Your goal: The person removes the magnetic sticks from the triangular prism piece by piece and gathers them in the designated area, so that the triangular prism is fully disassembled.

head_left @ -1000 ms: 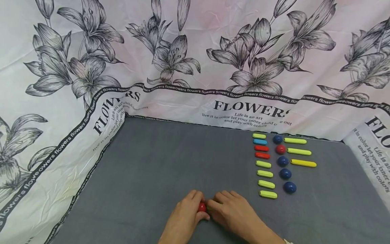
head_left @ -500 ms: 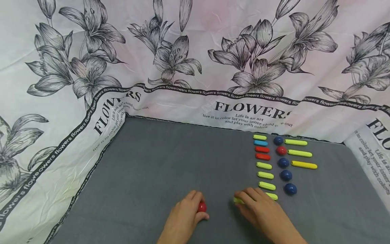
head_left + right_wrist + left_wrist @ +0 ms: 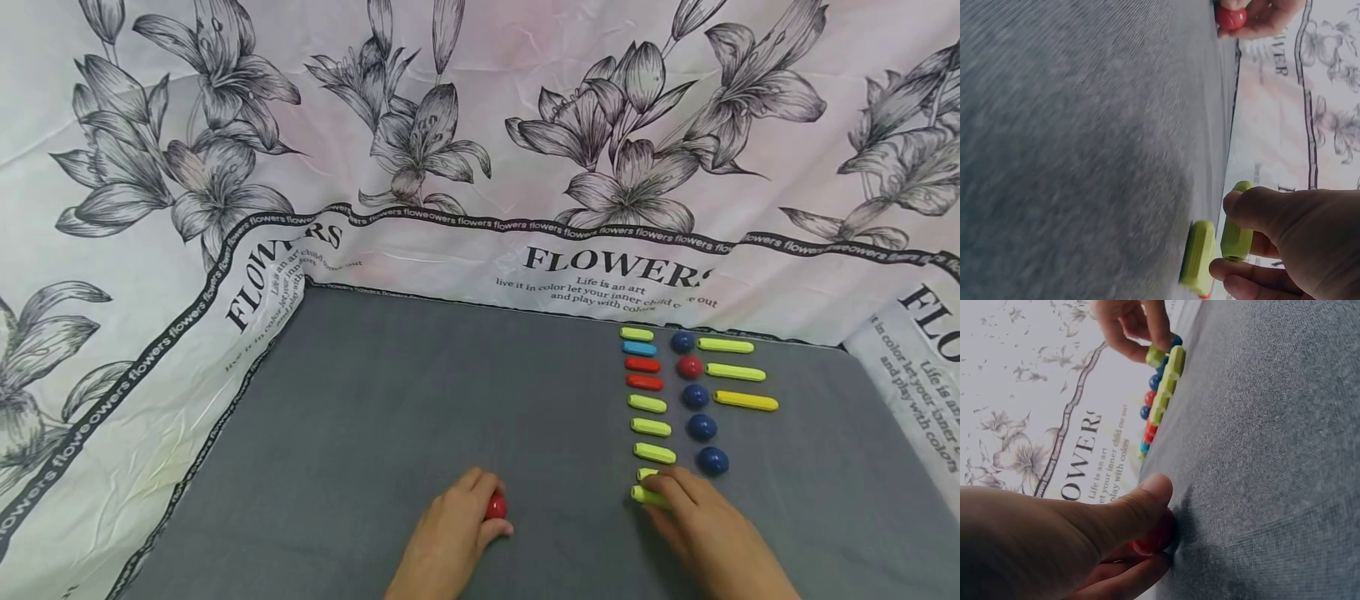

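Observation:
Near the front middle of the table, my left hand (image 3: 452, 529) holds a glossy red ball (image 3: 497, 507) between thumb and fingers. In the left wrist view, the ball (image 3: 1159, 536) is low over the grey cloth. My right hand (image 3: 708, 525) pinches a short yellow-green stick (image 3: 1236, 240) between thumb and fingers, slightly above the cloth. This stick is at the near end of a column of short sticks, beside the nearest yellow-green one (image 3: 1197, 256), which the fingers partly cover in the head view.
Farther up the column lie more yellow-green sticks (image 3: 651, 427), red sticks (image 3: 643, 382) and a blue one (image 3: 639, 348). To its right stand several dark blue balls (image 3: 702, 427) and a red one (image 3: 690, 367), then longer yellow sticks (image 3: 746, 401). Flower-printed cloth (image 3: 420, 250) hangs behind.
My right hand has moved right, away from the left hand, carrying the yellow-green stick to the near end of the column. The left hand stays in place with the red ball.

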`<state>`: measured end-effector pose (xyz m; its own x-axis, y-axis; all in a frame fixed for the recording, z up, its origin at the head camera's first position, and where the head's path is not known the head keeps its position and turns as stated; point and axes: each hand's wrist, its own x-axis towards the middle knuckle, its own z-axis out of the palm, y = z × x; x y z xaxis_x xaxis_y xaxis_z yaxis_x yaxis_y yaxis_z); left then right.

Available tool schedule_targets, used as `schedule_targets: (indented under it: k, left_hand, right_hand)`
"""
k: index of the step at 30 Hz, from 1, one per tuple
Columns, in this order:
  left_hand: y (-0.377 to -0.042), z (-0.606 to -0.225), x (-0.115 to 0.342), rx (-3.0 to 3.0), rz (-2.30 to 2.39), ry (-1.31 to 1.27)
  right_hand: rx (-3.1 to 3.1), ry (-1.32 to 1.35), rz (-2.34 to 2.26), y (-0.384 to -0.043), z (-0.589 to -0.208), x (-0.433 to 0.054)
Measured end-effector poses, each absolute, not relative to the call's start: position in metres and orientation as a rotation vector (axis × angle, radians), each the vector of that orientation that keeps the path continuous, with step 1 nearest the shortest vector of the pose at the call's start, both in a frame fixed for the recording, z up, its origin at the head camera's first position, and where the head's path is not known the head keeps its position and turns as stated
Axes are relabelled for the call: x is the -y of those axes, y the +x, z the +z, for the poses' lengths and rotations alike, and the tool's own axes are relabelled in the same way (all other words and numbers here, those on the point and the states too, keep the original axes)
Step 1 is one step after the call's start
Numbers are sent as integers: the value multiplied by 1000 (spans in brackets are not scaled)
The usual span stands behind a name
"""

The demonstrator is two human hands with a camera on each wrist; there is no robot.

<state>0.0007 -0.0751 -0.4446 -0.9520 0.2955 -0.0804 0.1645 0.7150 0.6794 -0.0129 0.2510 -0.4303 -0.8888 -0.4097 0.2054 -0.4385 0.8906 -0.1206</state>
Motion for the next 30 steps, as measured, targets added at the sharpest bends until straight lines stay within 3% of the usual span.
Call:
schedule_targets:
  k: [30]
  left_hand:
    - [-5, -444, 57, -2782, 948, 499]
  right_hand:
    - [3040, 553, 59, -10, -440, -270]
